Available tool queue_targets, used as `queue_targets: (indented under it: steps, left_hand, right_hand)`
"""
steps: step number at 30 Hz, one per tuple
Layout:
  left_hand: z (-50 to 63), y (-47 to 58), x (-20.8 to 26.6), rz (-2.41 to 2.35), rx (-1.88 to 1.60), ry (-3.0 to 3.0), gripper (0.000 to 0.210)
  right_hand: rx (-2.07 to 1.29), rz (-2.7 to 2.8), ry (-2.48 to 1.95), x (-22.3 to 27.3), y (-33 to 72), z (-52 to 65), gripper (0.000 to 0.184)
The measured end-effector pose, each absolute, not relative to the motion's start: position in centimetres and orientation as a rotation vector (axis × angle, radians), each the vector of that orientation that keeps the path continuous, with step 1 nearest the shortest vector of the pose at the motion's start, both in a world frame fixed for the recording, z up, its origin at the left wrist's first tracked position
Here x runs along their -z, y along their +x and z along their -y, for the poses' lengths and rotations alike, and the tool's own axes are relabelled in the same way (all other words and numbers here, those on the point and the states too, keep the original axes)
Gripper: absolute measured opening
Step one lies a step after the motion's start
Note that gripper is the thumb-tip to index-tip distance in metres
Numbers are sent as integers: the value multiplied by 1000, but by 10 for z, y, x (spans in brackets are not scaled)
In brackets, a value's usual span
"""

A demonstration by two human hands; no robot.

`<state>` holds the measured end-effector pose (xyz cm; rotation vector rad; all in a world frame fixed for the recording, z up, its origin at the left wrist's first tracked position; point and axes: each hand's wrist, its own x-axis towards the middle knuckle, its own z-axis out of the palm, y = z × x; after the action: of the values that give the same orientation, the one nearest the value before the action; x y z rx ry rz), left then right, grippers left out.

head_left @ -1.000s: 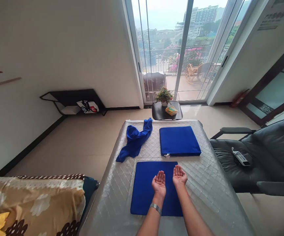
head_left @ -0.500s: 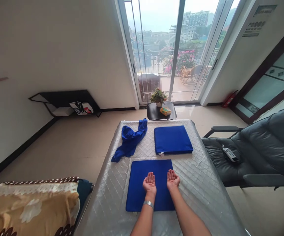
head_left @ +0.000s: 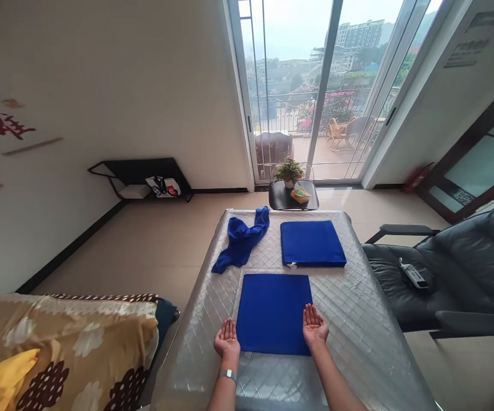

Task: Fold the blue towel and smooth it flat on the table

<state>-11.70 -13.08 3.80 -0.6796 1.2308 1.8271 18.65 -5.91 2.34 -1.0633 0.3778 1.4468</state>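
A flat blue square of folded cloth [head_left: 274, 311] lies on the silver quilted table cover [head_left: 353, 337] in front of me. Beside its lower left edge is my left hand [head_left: 227, 338], palm up, fingers stretched out, holding nothing; a watch is on that wrist. My right hand [head_left: 315, 326] is palm up too, empty, at the cloth's right edge. Whether either hand touches the cloth or cover, I cannot tell. Farther back sits a thicker blue square stack [head_left: 313, 242] with a white tag at its near edge. Left of the stack lies a crumpled blue cloth [head_left: 242, 240].
Past the far table edge stands a dark chair [head_left: 276, 197] with a potted plant [head_left: 289, 170] and a yellow packet [head_left: 300, 196]. A black armchair [head_left: 439, 262] is at right, with a device on its seat. A patterned-cloth surface [head_left: 113, 328] is at left.
My left hand has moved left, off the blue square to beside it. My right hand has shifted slightly to the square's right edge. The view has turned a little left.
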Motion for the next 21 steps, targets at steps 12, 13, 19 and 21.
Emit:
queue_targets:
  steps: [12, 13, 19, 21]
  left_hand:
    - [82, 81, -25, -967, -1423, -561, 24]
    - [82, 84, -23, -973, -1421, -570, 24]
    - [100, 10, -22, -1059, -1564, -621, 28]
    - [111, -30, -26, -1105, -1633, -646, 30]
  right_hand:
    - [-1402, -435, -1155, -5, 181, 75, 28]
    - [-1404, -437, -1155, -5, 182, 75, 28]
    - [-1412, -455, -1143, -7, 183, 76, 27]
    - [-1413, -462, -1137, -8, 183, 75, 27]
